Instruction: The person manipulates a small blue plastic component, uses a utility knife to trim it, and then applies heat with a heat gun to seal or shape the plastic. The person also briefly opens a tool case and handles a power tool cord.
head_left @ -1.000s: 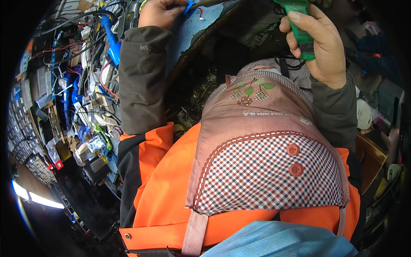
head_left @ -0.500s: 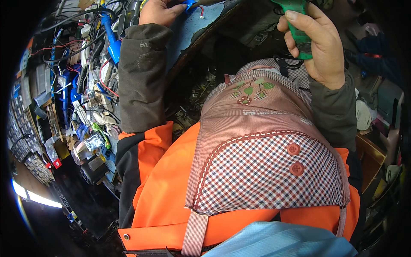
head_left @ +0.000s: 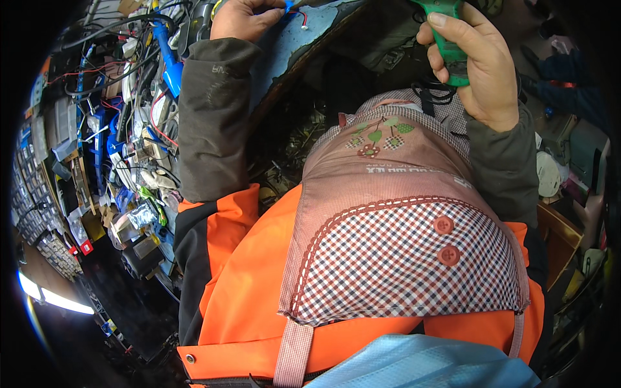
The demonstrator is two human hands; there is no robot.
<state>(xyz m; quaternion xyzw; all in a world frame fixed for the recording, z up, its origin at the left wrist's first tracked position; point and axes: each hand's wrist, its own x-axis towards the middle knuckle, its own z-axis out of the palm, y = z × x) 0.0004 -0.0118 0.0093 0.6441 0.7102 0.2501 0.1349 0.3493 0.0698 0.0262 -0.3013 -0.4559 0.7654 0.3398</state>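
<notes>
My right hand (head_left: 482, 71) is shut on a green tool handle (head_left: 449, 45) at the top right; the tool's working end runs out of the picture. At the top centre my left hand (head_left: 242, 16) pinches a small blue part with thin red and white wires (head_left: 294, 10) against a worn blue work surface (head_left: 304, 39). Both forearms wear dark olive sleeves. A pink checked apron (head_left: 401, 233) over an orange jacket (head_left: 249, 284) fills the middle of the view.
A crowded bench on the left holds tangled cables, a blue-handled tool (head_left: 169, 61), small electronic parts and packets (head_left: 132, 220). Rows of small drawers (head_left: 35, 213) line the far left. A wooden edge (head_left: 559, 239) and dim clutter sit on the right.
Both hands have shifted slightly toward the top of the view; each keeps the same grip.
</notes>
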